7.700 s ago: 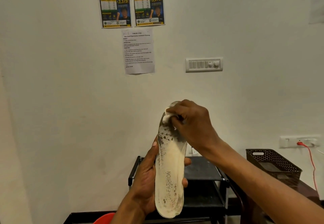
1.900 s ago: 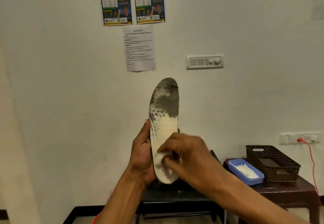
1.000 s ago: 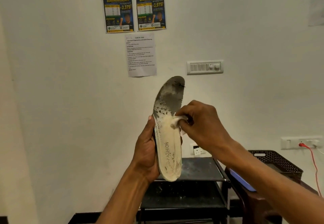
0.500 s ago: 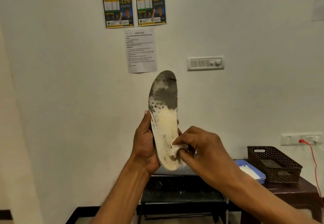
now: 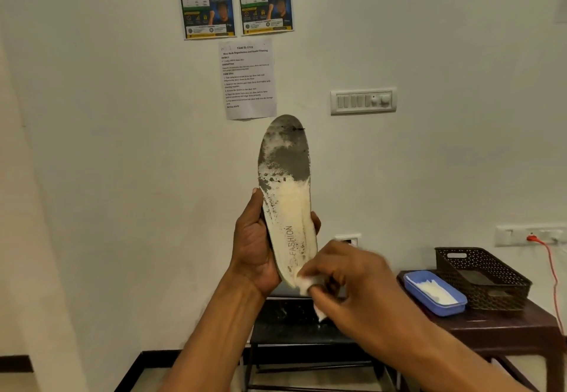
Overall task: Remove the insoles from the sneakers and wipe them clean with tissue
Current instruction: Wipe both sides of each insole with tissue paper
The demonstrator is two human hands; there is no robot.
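Currently the insole [image 5: 287, 195] stands upright in mid-air before the wall, its grey, grimy toe end up and the cream heel end, printed FASHION, down. I see the left hand [image 5: 253, 247] wrapped round its lower half, thumb on one edge and fingertips showing at the other. The right hand [image 5: 349, 281], blurred, pinches a wad of white tissue [image 5: 308, 282] against the heel end. Below stands a black rack [image 5: 294, 327]. To the right, a brown table [image 5: 497, 327] bears a blue tray [image 5: 445, 309] holding white tissues [image 5: 434, 292], and just beside it a brown woven basket [image 5: 497, 298]; I cannot tell what lies inside that.
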